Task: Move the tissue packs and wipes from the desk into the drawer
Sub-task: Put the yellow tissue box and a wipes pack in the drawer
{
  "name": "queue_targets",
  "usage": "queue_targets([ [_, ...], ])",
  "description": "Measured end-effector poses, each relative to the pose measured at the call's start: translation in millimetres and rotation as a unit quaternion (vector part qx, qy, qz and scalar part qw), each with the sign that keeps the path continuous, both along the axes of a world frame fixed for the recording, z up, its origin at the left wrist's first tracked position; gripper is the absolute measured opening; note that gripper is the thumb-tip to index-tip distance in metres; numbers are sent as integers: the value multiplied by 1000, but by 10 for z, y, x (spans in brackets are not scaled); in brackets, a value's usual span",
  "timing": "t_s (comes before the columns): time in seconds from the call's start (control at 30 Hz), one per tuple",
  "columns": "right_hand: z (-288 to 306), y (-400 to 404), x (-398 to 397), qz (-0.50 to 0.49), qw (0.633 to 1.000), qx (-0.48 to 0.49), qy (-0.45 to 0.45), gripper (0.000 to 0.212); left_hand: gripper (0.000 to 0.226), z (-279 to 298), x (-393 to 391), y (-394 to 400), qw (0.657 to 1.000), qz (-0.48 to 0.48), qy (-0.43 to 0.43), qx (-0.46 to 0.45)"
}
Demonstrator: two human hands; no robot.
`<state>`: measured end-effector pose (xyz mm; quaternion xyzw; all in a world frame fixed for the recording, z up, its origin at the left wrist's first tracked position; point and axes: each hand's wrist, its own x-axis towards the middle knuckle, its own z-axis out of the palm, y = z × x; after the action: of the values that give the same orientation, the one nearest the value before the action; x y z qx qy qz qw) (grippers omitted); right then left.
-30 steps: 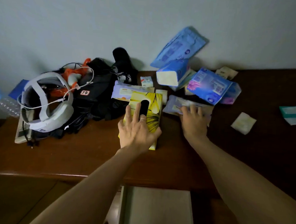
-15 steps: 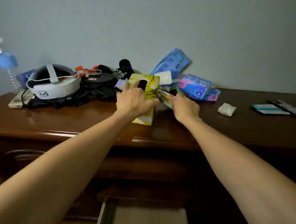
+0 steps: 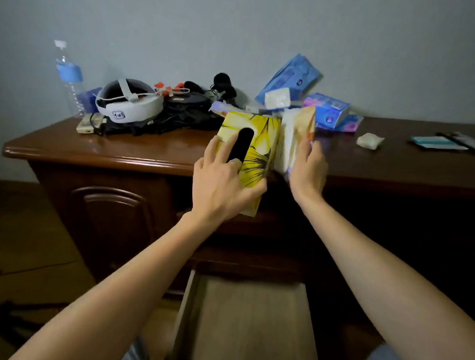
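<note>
yellow tissue box [image 3: 256, 142]: lifted, tilted | wipes pack [image 3: 294, 136]: lifted | drawer [image 3: 249, 325]: open

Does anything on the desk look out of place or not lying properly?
Yes. A blue pack stands tilted against the wall, resting on the pile of tissue packs. One small white pack lies alone on the desk, apart from that pile. Nothing looks spilled or damaged.
</note>
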<state>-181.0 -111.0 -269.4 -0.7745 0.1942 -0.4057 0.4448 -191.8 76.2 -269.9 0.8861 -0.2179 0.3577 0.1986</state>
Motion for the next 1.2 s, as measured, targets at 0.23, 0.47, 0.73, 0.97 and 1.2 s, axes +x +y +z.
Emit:
queue_targets([
  [0.23, -1233, 112, -1042, 45, 998, 27, 41, 29, 52, -1196, -811, 301, 996, -75, -50, 20],
  [0.47, -2284, 41, -1241, 105, 947, 77, 293, 47, 71, -2373, -949, 577, 961, -29, 218, 167],
  [0.73, -2966, 227, -1185, 145, 881, 175, 415, 40, 77, -3064, -794, 786, 893, 16, 401, 203],
  [0.97, -3701, 354, -1120, 188, 809, 254, 496, 39, 91, -3684, -735, 787, 842, 45, 466, 267],
  [1.2, -4233, 289, -1061, 174, 774, 259, 551, 29, 85, -4272, -795, 720, 797, 59, 527, 290],
])
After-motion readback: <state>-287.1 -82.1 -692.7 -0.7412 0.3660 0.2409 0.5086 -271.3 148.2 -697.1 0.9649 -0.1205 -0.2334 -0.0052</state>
